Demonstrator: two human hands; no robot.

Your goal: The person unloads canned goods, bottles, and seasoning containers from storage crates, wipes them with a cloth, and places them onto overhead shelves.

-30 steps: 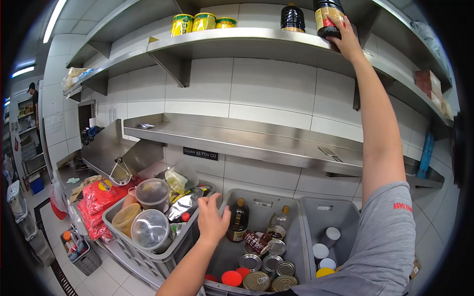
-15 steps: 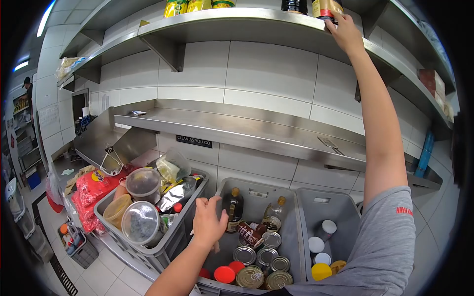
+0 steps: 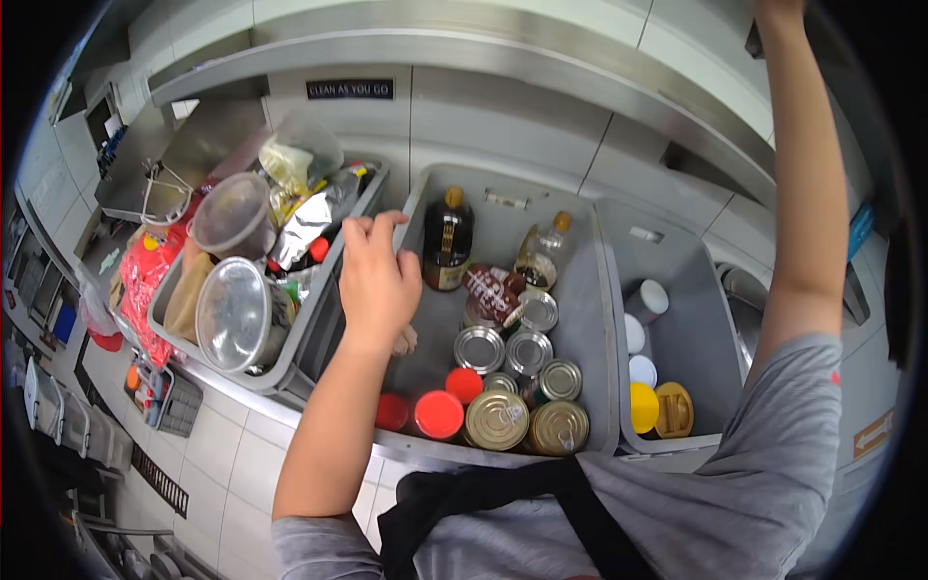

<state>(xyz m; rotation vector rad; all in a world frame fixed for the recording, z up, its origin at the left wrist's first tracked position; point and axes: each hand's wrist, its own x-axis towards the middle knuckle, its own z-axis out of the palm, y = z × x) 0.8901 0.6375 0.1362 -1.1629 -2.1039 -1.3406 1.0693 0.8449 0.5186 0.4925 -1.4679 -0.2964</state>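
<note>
My left hand (image 3: pixel 375 280) hovers at the left rim of the middle grey bin (image 3: pixel 601 338), fingers bent and apart, holding nothing visible. Only the base of my right hand (image 3: pixel 779 10) shows at the top edge; its fingers are out of view. Inside the middle bin stand a dark bottle (image 3: pixel 449 242) and a clear bottle with a yellow cap (image 3: pixel 547 253). A brown-labelled bottle (image 3: pixel 494 294) lies tilted beside them. Nearer are several cans (image 3: pixel 497 420) and red lids (image 3: pixel 439 414). Something pale below my left hand is too unclear to name.
The left bin (image 3: pixel 314 333) holds plastic tubs (image 3: pixel 235 314) and packets. A right bin (image 3: pixel 701 319) holds white-lidded and yellow-lidded containers (image 3: pixel 645 407). A steel shelf (image 3: pixel 464 48) crosses above, and red bags (image 3: pixel 145 275) lie at the left.
The view has tilted down, so the upper shelf and the dark bottle at my right hand have left the frame. My left hand has stayed near the bin rim.
</note>
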